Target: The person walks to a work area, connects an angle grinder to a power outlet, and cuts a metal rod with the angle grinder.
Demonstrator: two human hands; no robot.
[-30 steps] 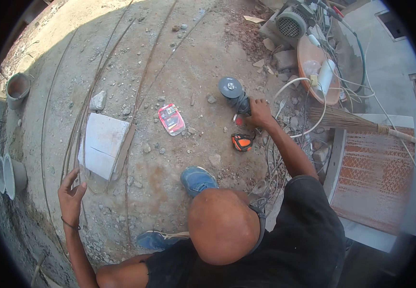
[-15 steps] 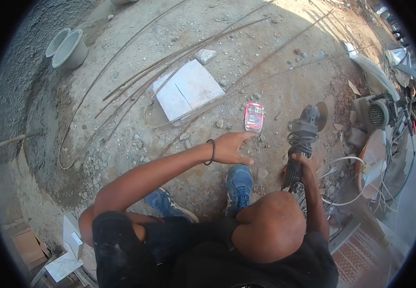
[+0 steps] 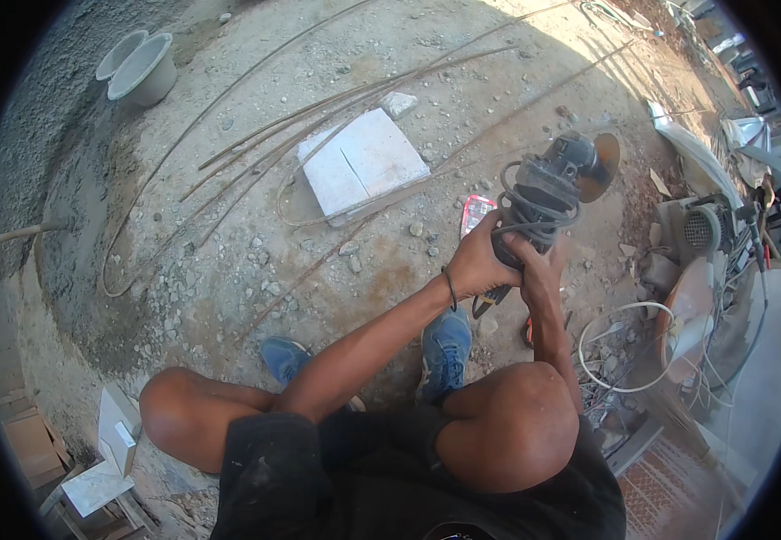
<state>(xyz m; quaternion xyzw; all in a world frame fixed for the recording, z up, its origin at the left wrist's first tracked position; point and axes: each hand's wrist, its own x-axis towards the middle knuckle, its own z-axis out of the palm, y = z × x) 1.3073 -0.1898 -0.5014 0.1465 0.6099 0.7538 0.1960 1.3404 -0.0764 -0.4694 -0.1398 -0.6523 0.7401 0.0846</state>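
Note:
Both of my hands hold an angle grinder (image 3: pixel 563 171) raised off the ground, its round cutting disc (image 3: pixel 600 168) pointing up and to the right. A grey cord is wound around the tool's body. My left hand (image 3: pixel 487 259) wraps the grinder's body from the left, and a dark band circles that wrist. From the right, my right hand (image 3: pixel 541 266) grips the same body; some of its fingers are hidden behind the tool. Just beyond my left hand lies a red blister pack (image 3: pixel 475 214) on the dirt, partly covered by the hand. A white slab (image 3: pixel 368 164) with a dark slit rests farther left.
Long thin rods (image 3: pixel 305 114) cross the ground behind the slab. Grey buckets (image 3: pixel 144 74) stand at the far left. On the right are a motor (image 3: pixel 702 229), a white hose loop (image 3: pixel 620 389) and rubble. Tile pieces (image 3: pixel 100 486) lie at the lower left.
My right hand has lifted the grinder off the ground. My left hand has moved right from beside the blister pack and taken hold of the grinder too.

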